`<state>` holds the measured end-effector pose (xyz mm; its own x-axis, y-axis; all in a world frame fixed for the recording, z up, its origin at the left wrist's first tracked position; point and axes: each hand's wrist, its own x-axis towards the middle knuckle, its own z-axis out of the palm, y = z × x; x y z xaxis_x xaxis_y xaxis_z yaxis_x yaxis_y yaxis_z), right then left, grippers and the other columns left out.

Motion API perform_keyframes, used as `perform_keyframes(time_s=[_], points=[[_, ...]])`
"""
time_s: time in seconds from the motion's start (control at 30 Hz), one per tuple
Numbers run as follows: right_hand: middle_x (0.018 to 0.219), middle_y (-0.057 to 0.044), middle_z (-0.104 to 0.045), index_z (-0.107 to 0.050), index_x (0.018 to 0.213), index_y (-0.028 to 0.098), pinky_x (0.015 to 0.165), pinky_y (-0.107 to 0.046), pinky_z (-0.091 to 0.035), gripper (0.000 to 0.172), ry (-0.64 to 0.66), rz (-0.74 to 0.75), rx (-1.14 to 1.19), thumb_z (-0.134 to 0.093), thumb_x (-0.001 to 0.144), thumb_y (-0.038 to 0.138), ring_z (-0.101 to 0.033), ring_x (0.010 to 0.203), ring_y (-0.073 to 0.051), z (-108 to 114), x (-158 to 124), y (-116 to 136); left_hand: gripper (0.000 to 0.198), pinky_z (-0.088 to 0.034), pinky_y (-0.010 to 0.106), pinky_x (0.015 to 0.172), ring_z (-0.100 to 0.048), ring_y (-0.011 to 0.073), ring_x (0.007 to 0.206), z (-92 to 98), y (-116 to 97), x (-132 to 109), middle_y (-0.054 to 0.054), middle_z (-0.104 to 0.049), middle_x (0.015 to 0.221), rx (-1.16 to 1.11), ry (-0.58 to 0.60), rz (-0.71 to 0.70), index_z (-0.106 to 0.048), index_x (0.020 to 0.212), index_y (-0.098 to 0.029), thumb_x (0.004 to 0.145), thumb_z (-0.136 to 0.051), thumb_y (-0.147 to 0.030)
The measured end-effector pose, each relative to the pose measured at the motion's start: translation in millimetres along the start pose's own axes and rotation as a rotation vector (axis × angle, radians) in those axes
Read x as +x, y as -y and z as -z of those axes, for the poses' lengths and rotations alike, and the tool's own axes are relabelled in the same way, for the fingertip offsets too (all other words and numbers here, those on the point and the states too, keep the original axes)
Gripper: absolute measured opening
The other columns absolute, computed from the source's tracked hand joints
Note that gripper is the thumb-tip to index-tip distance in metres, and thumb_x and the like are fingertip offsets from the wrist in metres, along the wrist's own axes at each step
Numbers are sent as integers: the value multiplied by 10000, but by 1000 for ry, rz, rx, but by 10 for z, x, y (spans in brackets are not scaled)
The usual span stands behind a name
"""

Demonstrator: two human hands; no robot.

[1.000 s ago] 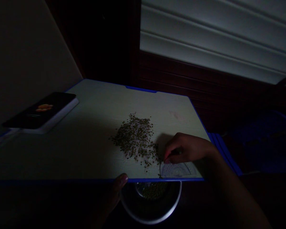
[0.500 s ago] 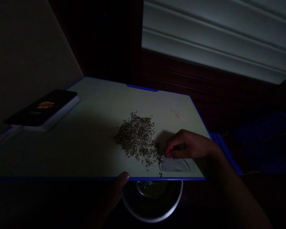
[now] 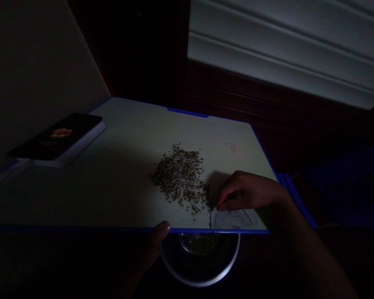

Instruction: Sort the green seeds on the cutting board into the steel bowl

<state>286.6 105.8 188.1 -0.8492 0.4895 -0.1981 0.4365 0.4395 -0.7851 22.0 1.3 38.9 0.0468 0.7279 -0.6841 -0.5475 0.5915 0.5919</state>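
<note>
A loose heap of small green beans that look like mung beans (image 3: 180,172) is spread on a pale table board (image 3: 124,187) with a blue edge. My right hand (image 3: 249,191) is at the heap's near right side, thumb and fingertips pinched together by the outermost beans. Whether a bean is between them is too small to tell. My left hand (image 3: 157,236) has its thumb over the board's front edge; its other fingers are hidden in the dark below. Under that edge, close to the left hand, is a metal bowl (image 3: 216,278) with more green beans inside.
A phone (image 3: 59,135) with a lit picture rests on a white block at the board's left, a cable (image 3: 6,174) running off it. Printed half-circle markings (image 3: 233,219) lie beneath the right hand. Dark blue objects (image 3: 352,174) stand beyond the right edge.
My right fingertips have drawn slightly toward the front edge, beside the heap. The left thumb stays on the edge. The view has shifted a little.
</note>
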Motion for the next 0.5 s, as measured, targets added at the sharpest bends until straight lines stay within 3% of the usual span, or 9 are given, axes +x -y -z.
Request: perform_keyframes(time_s=[0.07,0.17,0.33,0.5], points=[[915,-57,-774,-759,997,154,743,-216,-521,188,-10,-9,-5,-661,894,277,-723,827,-132,4,-5,6,526,-49,469,1255,-471,413,1332,43,30,50,61,-764,888,6,16,-27,-721,707,-220,375,-928,-572],[912,-64,-770,-755,1003,141,745,-226,-519,199,-31,-24,-16,-651,899,276,-715,819,-134,6,-6,12,559,-192,451,1245,-419,396,1377,75,52,101,72,-764,924,29,11,-40,-739,743,-193,385,-921,-583],[922,-64,-772,-754,1000,144,746,-221,-512,194,-29,-16,-24,-653,899,275,-713,823,-131,-2,15,14,494,-319,524,1189,-580,428,1204,18,22,50,50,-753,773,-19,65,15,-713,680,-216,380,-923,-548],[907,-47,-769,-754,1003,160,727,-218,-514,182,-15,2,-11,-660,897,274,-709,799,-122,-23,27,0,447,-294,499,1200,-591,416,1177,-43,-7,-13,31,-745,755,36,36,-24,-713,665,-238,417,-898,-562]])
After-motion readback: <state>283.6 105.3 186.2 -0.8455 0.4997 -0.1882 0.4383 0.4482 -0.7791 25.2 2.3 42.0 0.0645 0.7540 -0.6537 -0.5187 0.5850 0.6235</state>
